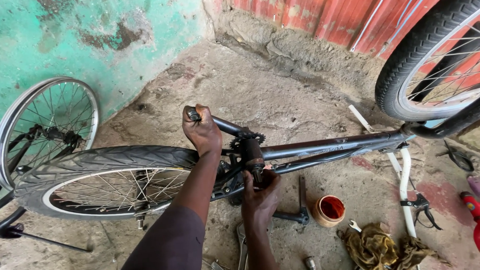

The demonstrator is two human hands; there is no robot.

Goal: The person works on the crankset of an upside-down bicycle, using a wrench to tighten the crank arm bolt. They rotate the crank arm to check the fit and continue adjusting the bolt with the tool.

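A black bicycle lies upside down across the ground, its frame [331,145] running left to right. My left hand [201,132] is closed around the black crank arm [226,125] that sticks up beside the small chainring [243,140]. My right hand [260,192] grips the bottom bracket end just below the frame, fingers wrapped around it. The rear wheel with its black tyre [102,164] lies to the left of my arms.
A bare rim with spokes [45,123] stands at the left by a green wall. A second tyre [434,53] rises at top right by a red metal wall. An orange tub [329,210], a loose crank [301,204], a rag [379,247], spanners and white handlebars [406,193] lie on the ground.
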